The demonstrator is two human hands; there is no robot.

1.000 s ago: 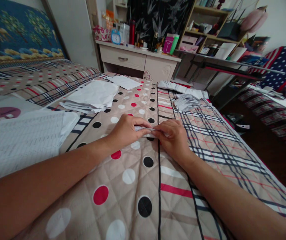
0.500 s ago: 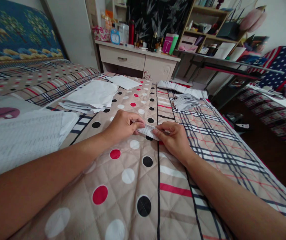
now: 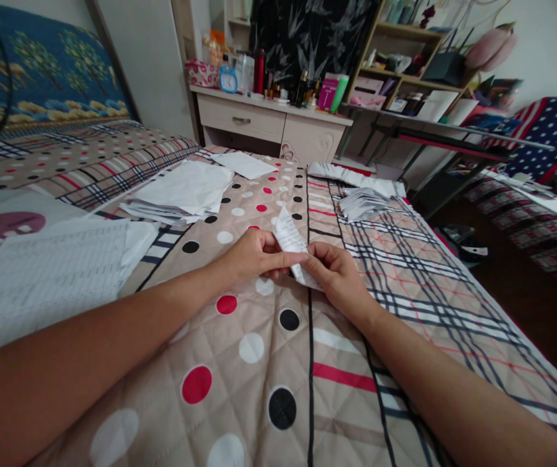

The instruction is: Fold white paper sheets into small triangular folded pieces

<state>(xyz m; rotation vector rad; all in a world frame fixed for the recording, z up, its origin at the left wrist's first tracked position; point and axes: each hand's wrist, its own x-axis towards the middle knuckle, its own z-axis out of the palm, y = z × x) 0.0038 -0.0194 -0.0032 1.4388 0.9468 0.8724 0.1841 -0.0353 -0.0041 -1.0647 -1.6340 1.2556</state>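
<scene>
A small folded piece of printed white paper [image 3: 288, 236] stands up between both hands, just above the quilted bedspread [image 3: 278, 350]. My left hand [image 3: 253, 257] pinches its lower left side, fingers closed. My right hand [image 3: 337, 280] grips the lower right part, fingers closed on it. The paper's top corner points up and away from me.
A loose stack of white sheets [image 3: 181, 192] lies at the far left, one single sheet [image 3: 242, 164] behind it. Folded paper pieces [image 3: 363, 202] are piled at the far right, near the bed's edge. A large printed sheet [image 3: 49, 266] lies at left. A dresser [image 3: 268, 123] stands beyond.
The paper lay flat and pressed under both hands a second ago. Now both hands have lifted it off the bedspread and turned it upright, and the view has tilted slightly.
</scene>
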